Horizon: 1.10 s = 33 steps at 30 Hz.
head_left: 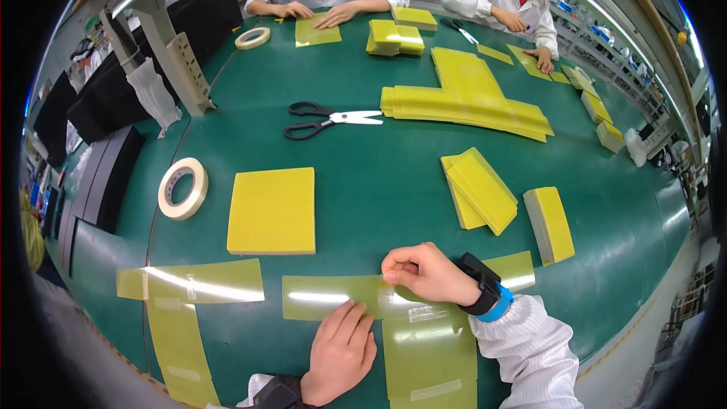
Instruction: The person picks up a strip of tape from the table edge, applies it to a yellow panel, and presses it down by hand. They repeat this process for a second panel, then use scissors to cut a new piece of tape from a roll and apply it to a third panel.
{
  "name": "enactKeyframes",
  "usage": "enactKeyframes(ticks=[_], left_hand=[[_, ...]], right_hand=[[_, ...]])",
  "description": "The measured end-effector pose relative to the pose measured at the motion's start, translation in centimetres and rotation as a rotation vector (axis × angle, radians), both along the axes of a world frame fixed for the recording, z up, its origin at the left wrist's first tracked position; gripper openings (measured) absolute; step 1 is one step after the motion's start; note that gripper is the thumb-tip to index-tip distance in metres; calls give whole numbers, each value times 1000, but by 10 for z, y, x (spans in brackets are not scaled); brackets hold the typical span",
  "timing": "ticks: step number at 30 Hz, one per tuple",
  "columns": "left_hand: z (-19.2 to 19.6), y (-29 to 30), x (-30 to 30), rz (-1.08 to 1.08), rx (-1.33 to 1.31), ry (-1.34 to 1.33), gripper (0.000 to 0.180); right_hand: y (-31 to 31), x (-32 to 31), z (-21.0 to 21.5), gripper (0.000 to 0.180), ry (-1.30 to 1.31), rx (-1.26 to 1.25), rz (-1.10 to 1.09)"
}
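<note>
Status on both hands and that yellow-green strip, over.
Left hand flat on translucent strip, fingers spread. Right hand fist-curled, pressing the strip at its taped joint. Yellow sheet stack just beyond, not touching.

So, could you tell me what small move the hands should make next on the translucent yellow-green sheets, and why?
Probably press the right hand's fingertips along the clear tape strip joining the translucent yellow-green sheets. The left hand lies flat on that sheet, steadying it, while the right hand's bunched fingers rest at the seam, so the joint looks unfinished.
</note>
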<state>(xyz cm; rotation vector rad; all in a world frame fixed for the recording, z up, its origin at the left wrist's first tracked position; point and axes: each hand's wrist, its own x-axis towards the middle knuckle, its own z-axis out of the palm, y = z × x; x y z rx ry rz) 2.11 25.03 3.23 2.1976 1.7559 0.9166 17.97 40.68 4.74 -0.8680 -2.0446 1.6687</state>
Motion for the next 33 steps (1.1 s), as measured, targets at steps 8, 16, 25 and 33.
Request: enactKeyframes(ticks=[8, 16, 25, 33], left_hand=[[-3, 1, 1, -44, 38, 160, 26], [-3, 2, 2, -37, 41, 152, 20], [-4, 2, 1, -40, 45, 143, 17], [-2, 2, 2, -39, 38, 143, 17]], right_hand=[[-1, 0, 2, 3, 13, 72, 53], [3, 2, 3, 3, 51, 113, 179], [0, 2, 0, 5, -86, 242, 205], [-1, 1, 0, 5, -86, 274, 166]])
